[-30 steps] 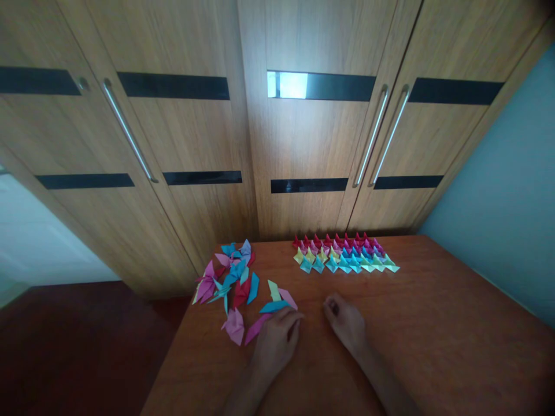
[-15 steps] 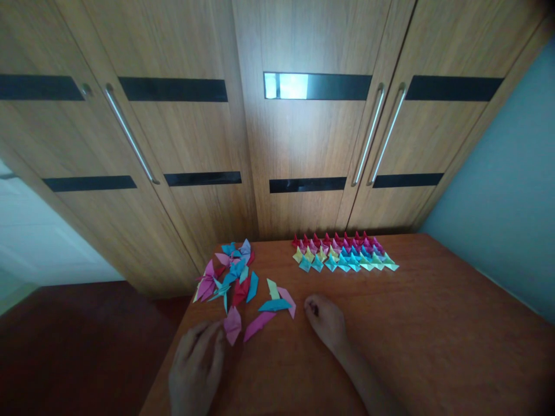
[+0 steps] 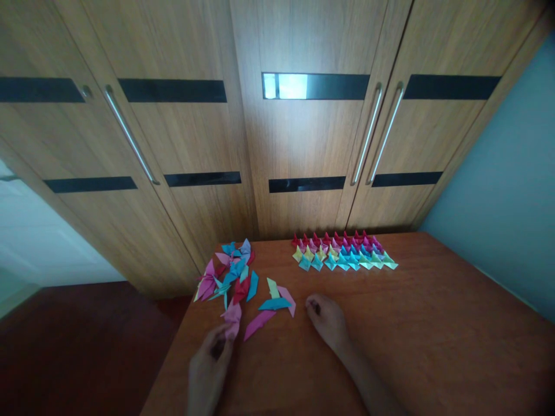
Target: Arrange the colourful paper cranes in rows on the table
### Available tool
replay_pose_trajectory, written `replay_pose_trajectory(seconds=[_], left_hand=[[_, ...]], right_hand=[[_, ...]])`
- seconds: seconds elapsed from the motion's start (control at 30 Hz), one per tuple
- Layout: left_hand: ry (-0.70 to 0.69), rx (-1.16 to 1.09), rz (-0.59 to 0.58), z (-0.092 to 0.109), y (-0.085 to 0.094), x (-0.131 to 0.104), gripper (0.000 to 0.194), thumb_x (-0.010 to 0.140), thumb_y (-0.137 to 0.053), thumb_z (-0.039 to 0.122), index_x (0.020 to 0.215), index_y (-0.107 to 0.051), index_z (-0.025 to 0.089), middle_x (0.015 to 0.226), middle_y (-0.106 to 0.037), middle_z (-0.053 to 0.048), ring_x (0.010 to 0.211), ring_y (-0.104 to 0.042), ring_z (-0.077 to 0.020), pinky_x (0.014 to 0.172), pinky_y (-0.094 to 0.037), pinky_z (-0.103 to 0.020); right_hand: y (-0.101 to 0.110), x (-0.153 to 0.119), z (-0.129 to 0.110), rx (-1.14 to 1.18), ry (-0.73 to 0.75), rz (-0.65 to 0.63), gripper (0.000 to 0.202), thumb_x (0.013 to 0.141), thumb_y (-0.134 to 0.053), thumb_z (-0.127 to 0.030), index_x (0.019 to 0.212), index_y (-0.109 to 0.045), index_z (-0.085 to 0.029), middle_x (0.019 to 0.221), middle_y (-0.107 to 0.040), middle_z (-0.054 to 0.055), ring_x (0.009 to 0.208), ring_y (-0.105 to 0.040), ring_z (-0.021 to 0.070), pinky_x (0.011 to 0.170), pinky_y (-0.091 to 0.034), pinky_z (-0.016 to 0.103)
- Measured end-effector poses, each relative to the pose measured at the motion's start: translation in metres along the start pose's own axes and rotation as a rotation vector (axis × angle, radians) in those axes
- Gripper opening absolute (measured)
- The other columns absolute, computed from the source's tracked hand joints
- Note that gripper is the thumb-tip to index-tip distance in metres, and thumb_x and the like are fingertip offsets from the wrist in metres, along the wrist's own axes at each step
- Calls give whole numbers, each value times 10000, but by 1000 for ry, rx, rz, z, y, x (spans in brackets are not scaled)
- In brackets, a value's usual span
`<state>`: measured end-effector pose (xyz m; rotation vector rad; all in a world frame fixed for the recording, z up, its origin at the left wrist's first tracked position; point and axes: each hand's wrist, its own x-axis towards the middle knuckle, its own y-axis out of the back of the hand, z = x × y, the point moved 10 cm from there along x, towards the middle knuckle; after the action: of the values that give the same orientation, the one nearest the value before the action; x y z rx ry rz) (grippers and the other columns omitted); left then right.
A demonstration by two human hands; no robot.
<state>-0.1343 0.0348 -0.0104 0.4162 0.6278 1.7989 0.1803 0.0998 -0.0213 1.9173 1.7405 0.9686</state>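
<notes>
My left hand (image 3: 211,361) pinches the lower end of a pink origami piece (image 3: 233,315) between thumb and fingers, near the left side of the table. My right hand (image 3: 327,320) rests on the tabletop with its fingers curled closed, and nothing shows in it. Between the hands lie a magenta folded strip (image 3: 259,324), a blue folded piece (image 3: 274,304), a pale green one (image 3: 273,288) and a light pink one (image 3: 287,300). Beyond the left hand is a loose heap of folded paper pieces (image 3: 236,268) in blue, pink and red.
Rows of pointed origami pieces (image 3: 342,254), red, pink, yellow, blue and green, stand at the table's far edge. The brown table (image 3: 416,329) meets a wooden wardrobe (image 3: 303,144) with metal handles behind and a pale wall (image 3: 503,190) at right.
My left hand has moved right and its fingers have closed on the pink origami piece, which has shifted slightly away from me. My right hand has hardly moved.
</notes>
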Motion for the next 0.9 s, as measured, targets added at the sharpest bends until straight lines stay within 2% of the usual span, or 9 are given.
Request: replay_pose_trajectory(seconds=[0.13,0.23,0.33,0.43,0.5,0.63,0.73,0.8,0.9], left_hand=[[-38,-142,72,3,15,-11,342,727,-593,517,895,-609,219,894,-688,-39,862,-641,-251,782,-488,-303],[-82,-271,38,16,13,-20,286,737,-604,488,772,-577,205,741,-625,-6,737,-607,-206,694,-478,-258],[-126,-372,-73,35,-5,-27,245,762,-601,439,754,-563,197,704,-575,6,682,-563,-175,634,-451,-228],[-185,-417,-219,58,-32,-32,216,776,-597,401,741,-558,191,714,-564,-2,690,-542,-173,629,-433,-226],[-223,-439,-313,71,-49,-36,207,791,-582,390,744,-557,190,722,-564,-9,695,-537,-175,636,-427,-233],[-253,-460,-468,85,-76,-42,178,811,-552,362,876,-577,198,742,-578,-16,695,-545,-178,639,-422,-245],[-240,-416,-500,84,-88,-40,206,805,-544,325,966,-570,200,745,-579,-14,682,-547,-178,624,-415,-250],[-255,-330,-495,83,-93,-38,164,805,-536,302,914,-584,190,736,-578,-16,672,-538,-176,620,-405,-251],[-307,-207,-475,87,-96,-35,123,794,-535,267,724,-581,176,685,-565,-14,650,-512,-167,598,-375,-242]], right_hand=[[2,3,5,102,-34,6,186,806,-470,-264,774,-647,-218,743,-663,9,676,-590,151,646,-408,238],[5,2,3,283,-74,27,212,828,-483,-337,767,-631,-198,720,-640,21,672,-578,158,646,-419,250],[0,-5,-14,544,-100,-44,279,851,-479,-422,763,-596,-184,673,-592,10,603,-535,134,570,-404,233],[-17,-21,-43,781,-119,-249,322,866,-461,-481,865,-586,-183,708,-591,4,561,-516,109,503,-377,208],[-24,-31,-57,860,-130,-352,337,873,-444,-491,924,-584,-188,691,-582,-7,547,-517,105,487,-374,201],[-22,-37,-59,759,-132,-335,196,787,-586,-369,842,-621,-184,689,-591,-18,574,-526,104,514,-389,198],[-18,-38,-56,665,-124,-323,82,738,-607,-238,781,-640,-177,702,-624,-9,634,-555,119,568,-412,205],[-13,-38,-57,635,-112,-304,83,739,-581,-199,783,-647,-177,714,-637,-4,644,-564,123,581,-419,210],[-5,-37,-58,616,-96,-261,91,734,-578,-183,786,-652,-177,739,-645,3,662,-573,128,593,-423,215]])
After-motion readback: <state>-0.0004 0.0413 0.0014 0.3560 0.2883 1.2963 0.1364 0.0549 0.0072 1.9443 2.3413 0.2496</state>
